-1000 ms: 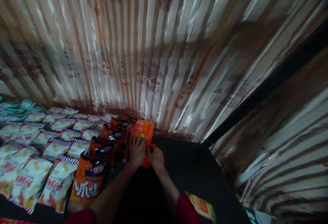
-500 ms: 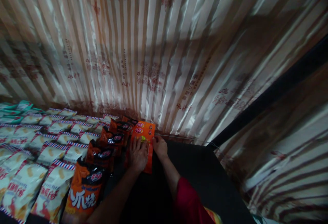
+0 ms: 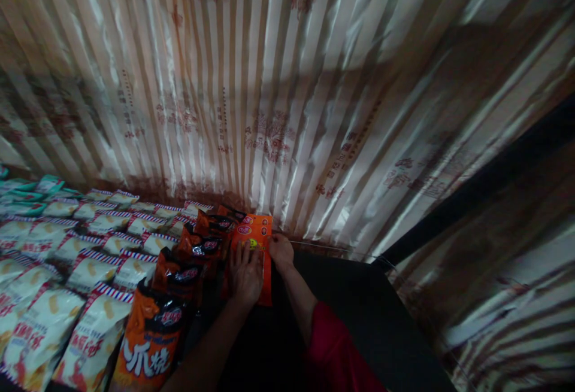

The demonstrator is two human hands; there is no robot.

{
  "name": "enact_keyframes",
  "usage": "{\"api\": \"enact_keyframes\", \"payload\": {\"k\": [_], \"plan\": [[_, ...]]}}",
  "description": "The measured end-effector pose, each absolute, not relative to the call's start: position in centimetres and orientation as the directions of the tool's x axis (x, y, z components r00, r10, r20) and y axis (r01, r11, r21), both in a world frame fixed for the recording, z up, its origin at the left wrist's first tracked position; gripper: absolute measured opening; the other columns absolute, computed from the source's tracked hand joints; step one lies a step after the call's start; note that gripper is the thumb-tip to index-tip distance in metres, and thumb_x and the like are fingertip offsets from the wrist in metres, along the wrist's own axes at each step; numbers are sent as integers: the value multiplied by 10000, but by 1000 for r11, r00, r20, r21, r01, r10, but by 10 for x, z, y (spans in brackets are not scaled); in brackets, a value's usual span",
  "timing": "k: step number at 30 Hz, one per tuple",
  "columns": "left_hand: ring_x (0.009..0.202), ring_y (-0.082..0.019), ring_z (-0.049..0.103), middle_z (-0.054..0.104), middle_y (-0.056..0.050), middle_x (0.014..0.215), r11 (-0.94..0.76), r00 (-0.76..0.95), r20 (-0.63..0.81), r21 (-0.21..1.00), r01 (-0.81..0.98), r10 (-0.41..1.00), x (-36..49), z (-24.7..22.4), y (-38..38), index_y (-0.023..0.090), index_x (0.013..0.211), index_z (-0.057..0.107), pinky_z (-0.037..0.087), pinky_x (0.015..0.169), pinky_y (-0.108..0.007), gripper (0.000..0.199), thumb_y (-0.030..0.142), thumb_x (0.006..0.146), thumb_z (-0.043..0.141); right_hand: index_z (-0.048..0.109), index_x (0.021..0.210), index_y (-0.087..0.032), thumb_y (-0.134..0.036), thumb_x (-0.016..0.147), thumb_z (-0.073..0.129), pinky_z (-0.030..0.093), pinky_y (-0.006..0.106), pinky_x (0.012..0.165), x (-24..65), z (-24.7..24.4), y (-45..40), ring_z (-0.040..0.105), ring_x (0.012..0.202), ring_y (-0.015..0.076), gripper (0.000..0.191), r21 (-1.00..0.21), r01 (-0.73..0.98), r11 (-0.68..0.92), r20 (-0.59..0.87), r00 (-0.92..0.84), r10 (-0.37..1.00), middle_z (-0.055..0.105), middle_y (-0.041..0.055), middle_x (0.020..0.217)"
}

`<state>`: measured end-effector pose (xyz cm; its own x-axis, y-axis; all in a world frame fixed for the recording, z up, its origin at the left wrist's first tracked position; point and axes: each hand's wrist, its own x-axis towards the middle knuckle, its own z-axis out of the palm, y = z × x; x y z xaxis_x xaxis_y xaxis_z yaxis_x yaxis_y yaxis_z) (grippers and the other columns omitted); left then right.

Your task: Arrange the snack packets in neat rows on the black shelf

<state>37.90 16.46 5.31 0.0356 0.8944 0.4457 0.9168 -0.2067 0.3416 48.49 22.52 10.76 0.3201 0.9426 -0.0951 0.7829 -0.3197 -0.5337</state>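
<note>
My left hand (image 3: 246,275) lies on flat orange snack packets (image 3: 266,284), its fingers stretched out over the front. On the right side, my right hand (image 3: 282,252) pinches the packets' edge between thumb and fingers. At least two of these packets overlap, judging by the doubled logos near the top; the hands hide part of their print. Just left of them stands a row of orange-and-black snack bags (image 3: 148,338), running from the near side toward the wall.
Several rows of white snack bags (image 3: 87,344) with striped edges fill the left, with green bags (image 3: 27,194) behind. Black table surface (image 3: 350,302) shows on the right. Shiny striped sheeting (image 3: 278,111) hangs behind, and a dark pole (image 3: 449,212) slants up at the right.
The view has shifted slightly, so the scene sits a little further right. Both hands stay at the orange packets, with little visible movement.
</note>
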Motion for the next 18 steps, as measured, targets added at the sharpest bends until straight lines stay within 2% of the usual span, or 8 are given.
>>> {"api": "enact_keyframes", "payload": {"k": [13,15,18], "plan": [[1275,-298,391,510,-90,1328,-180,3,458,343,922,889,381,57,165,208,1213,570,295,1059,-499,384,221,857,429,673,960,-200,-307,855,469,474,260,722,482,102,227,662,886,207,253,-531,786,-316,-71,330,941,708,86,925],[1277,-300,388,502,-96,1335,-181,11,446,340,923,895,381,56,165,208,1223,562,287,1064,-501,392,224,851,440,645,1010,-188,-309,859,465,479,288,730,480,104,223,655,898,224,265,-525,790,-317,-54,340,939,683,107,990],[1287,-302,373,494,-91,1344,-178,19,426,338,924,904,381,54,165,211,1249,537,274,1073,-503,414,233,845,448,563,1143,-163,-318,873,435,479,334,775,470,110,219,622,969,249,337,-533,809,-249,90,346,934,583,152,1175]]}}
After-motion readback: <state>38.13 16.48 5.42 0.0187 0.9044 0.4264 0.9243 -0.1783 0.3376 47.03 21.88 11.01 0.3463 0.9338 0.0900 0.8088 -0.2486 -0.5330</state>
